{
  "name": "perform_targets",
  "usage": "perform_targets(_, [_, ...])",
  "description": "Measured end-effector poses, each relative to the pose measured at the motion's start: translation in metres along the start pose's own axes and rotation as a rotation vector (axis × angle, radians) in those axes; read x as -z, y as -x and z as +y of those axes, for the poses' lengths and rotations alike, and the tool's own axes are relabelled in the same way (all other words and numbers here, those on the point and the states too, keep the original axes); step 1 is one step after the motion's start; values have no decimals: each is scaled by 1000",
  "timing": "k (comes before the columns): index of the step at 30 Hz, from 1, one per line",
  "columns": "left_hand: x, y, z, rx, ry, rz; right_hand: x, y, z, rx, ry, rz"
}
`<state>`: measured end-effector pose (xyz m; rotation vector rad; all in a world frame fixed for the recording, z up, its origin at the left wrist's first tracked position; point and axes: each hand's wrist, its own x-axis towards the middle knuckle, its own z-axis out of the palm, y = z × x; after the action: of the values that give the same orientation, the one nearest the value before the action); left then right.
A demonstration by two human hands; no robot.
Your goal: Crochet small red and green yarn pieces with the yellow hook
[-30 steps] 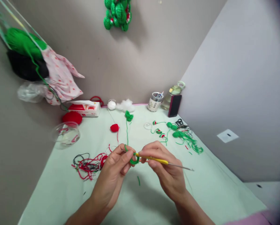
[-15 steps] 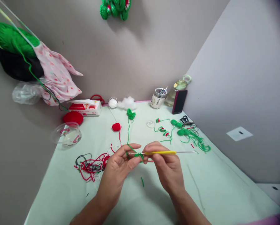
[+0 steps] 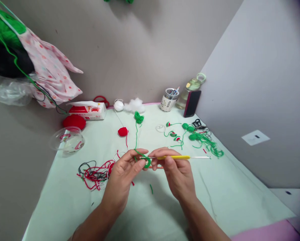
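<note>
My left hand (image 3: 124,172) pinches a small green crocheted ring (image 3: 146,162) between thumb and fingers above the pale green table cover (image 3: 64,201). A green yarn strand (image 3: 136,137) runs from the ring back to a little green yarn wad (image 3: 139,117). My right hand (image 3: 176,170) grips a yellow-handled crochet hook (image 3: 175,157), which lies level, its tip at the ring and its metal tail pointing right.
A tangle of red, black and white yarn scraps (image 3: 96,172) lies left of my hands. Behind are a clear cup (image 3: 67,140), a red ball (image 3: 74,121), a tissue box (image 3: 87,111), white stuffing (image 3: 134,104), a tin (image 3: 169,99), a bottle (image 3: 190,92), a phone (image 3: 192,103) and green crocheted pieces (image 3: 202,140).
Both hands rose slightly on the table view and the hook levelled out from a downward slant; the ring turned between my left fingers. The camera tipped downward.
</note>
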<state>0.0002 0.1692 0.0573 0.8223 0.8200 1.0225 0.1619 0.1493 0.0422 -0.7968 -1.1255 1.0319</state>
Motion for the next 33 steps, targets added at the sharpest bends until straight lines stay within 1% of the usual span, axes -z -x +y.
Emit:
perform_targets(3, [-1,0,0,17,6,5,-1,0,-1,-50,-22,8])
perform_targets(7, [-2,0,0,54,36,16,-2,0,0,-53,-19,24])
perform_targets(13, [-5,0,6,134,110,16,-6,-2,1,-104,-158,105])
perform_targets(16, [-3,-1,6,206,179,-37,-7,-3,-1,-135,-158,138])
perform_targets(21, [1,-4,4,290,301,-198,-3,-5,-6,-214,-259,146])
perform_targets(23, [2,-4,3,287,292,-221,-1,-6,-8,-257,-297,136])
perform_targets(24, [2,-4,3,270,269,-208,0,-7,-9,-267,-302,131])
perform_targets(27, [1,-2,3,197,172,-117,0,-6,-10,-259,-279,115])
perform_targets(29, [0,-2,2,158,122,-87,-1,-5,-8,-227,-238,98])
perform_targets(33, [0,-1,0,93,81,-77,-4,-1,-4,-122,-96,102])
